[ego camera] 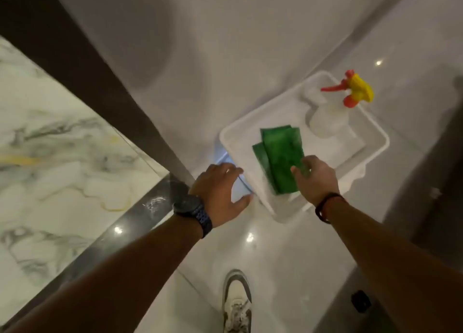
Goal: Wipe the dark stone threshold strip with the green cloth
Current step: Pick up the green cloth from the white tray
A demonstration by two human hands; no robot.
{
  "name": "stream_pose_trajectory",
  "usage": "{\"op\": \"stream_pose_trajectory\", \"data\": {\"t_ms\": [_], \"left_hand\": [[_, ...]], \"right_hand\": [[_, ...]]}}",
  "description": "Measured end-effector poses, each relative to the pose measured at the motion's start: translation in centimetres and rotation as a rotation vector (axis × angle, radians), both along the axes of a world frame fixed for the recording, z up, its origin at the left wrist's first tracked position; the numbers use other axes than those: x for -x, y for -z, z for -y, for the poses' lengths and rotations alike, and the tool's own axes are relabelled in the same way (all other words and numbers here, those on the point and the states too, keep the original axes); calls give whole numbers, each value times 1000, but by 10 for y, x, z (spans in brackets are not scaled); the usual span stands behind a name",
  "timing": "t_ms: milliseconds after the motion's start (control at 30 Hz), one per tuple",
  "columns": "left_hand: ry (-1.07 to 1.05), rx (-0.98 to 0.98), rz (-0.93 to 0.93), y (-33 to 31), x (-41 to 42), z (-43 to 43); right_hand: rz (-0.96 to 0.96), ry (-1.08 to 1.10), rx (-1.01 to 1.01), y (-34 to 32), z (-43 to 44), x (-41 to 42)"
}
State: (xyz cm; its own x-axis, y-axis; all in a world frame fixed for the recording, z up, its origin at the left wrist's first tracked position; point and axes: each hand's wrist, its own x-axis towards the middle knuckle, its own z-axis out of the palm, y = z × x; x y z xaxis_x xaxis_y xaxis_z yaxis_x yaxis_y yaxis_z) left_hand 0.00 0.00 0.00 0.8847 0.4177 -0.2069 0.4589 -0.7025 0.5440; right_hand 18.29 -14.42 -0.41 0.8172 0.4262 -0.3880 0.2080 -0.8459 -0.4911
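A folded green cloth point(279, 154) lies in a white tray point(375, 137) on the floor. My right hand point(317, 177) is over the cloth's near end, its fingertips touching or just above it; motion blur hides whether it grips. My left hand point(220, 194), with a dark watch on the wrist, hovers open beside the tray's left edge with spread fingers. The dark stone threshold strip point(120, 230) runs diagonally at lower left, between marble flooring and glossy white tiles, with a wet or scuffed patch near its upper end.
A clear spray bottle point(328, 118) with a yellow and red trigger head stands in the tray's far corner. White walls meet behind the tray, and a dark door frame point(75, 57) runs diagonally at left. My shoe point(236, 302) is on the tile below.
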Motion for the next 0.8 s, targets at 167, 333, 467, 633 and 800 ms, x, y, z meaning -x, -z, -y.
{"op": "stream_pose_trajectory", "data": {"t_ms": [167,333,467,633,800], "left_hand": [[72,-185,-51,71,-52,-2],[160,-265,-167,122,-58,4],[183,-282,-124,129,-54,3],[198,-250,-90,114,-37,-5],[110,-208,-50,88,23,-18]], "right_hand": [[127,2,82,64,-12,-32],[87,89,173,105,-14,-43],[-33,194,182,117,-17,-56],[34,13,119,92,-22,-42],[267,-283,30,52,-37,21]]}}
